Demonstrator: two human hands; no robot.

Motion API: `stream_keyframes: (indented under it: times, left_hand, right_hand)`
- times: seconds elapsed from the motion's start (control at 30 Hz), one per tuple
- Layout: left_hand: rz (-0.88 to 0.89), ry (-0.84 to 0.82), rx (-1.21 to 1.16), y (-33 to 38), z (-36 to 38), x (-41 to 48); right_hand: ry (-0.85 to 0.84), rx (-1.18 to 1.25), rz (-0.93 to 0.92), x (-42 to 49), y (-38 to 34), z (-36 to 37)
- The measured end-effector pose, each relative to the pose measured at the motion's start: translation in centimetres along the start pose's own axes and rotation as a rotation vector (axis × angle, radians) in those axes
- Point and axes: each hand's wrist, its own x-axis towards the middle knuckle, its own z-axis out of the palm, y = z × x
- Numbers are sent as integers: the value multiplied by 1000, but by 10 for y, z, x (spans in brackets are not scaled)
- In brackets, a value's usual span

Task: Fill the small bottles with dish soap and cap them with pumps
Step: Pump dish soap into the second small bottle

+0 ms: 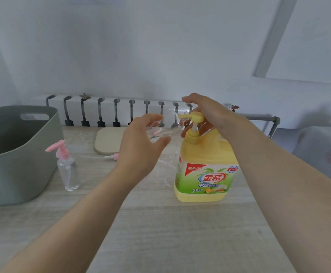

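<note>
In the head view, the left hand (pixel 141 142) gripped a clear small bottle (pixel 160 133), its fingers curled round the body. The bottle lay almost level in the air, with its long axis running left to right. Its mouth pointed at the spout of the yellow pump head (pixel 196 116), just beside it. The right hand (pixel 210 111) was arched over that pump head, thumb down by the neck. The white stem stood high, so the pump seemed not yet pressed. The right hand was the nearer one to the soap bottle (pixel 206 174), which stood toward the right edge of the desk (pixel 160 223). Toward the left edge stood a capped bottle (pixel 68 172) beside a green basket (pixel 19 154). A loose pink pump (pixel 109 157) lay mid-desk. The desk had a pale wood grain; behind it were a white radiator (pixel 109 109) and a plain wall (pixel 141 46).
</note>
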Motion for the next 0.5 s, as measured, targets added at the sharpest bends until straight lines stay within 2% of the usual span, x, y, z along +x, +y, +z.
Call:
stream_keyframes:
  times: [0.5]
  left_hand:
    - [-8,-2,-10,-1,1,-1]
  right_hand:
    - [33,-105,-3,4,0,4]
